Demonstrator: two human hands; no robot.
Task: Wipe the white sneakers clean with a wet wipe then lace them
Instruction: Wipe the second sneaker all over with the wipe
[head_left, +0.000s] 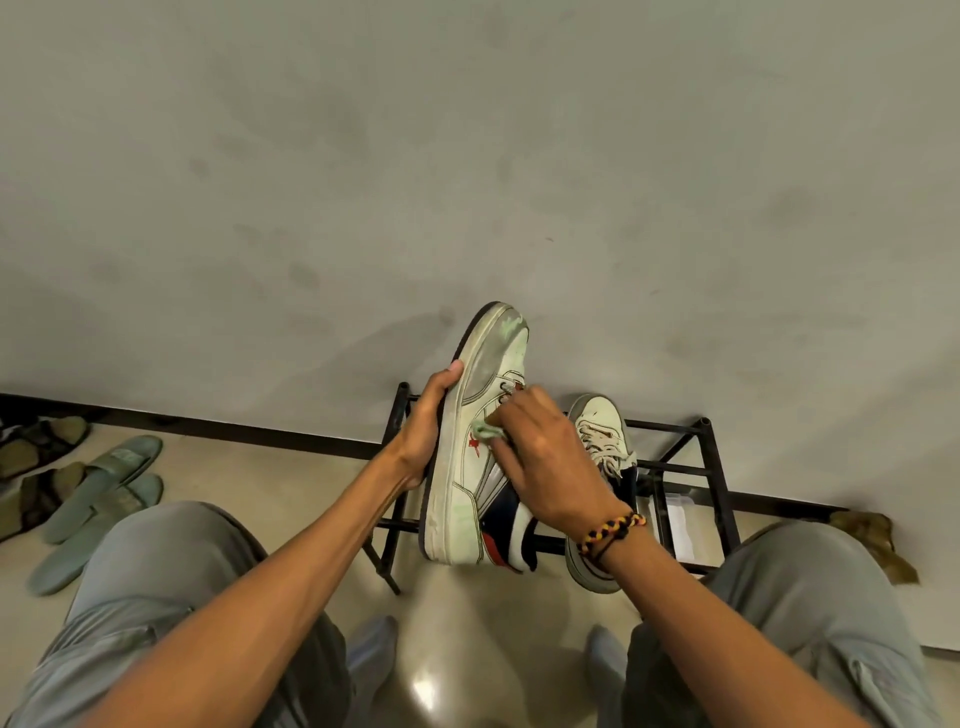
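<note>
grey wall (467, 156) behind, left hand (421, 436) gripping white sneaker's (467, 467) sole, right hand (550, 462) pinching wet wipe (485, 431) against its side

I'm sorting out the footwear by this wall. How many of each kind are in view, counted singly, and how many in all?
White sneakers: 2, one held, one on the black rack
Grey-green slippers: 3, on the floor at left
Brown sandals: at least 2, far left, partly cut off
Total: at least 7

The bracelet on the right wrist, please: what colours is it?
The bracelet is yellow, red and black; head view.
</note>
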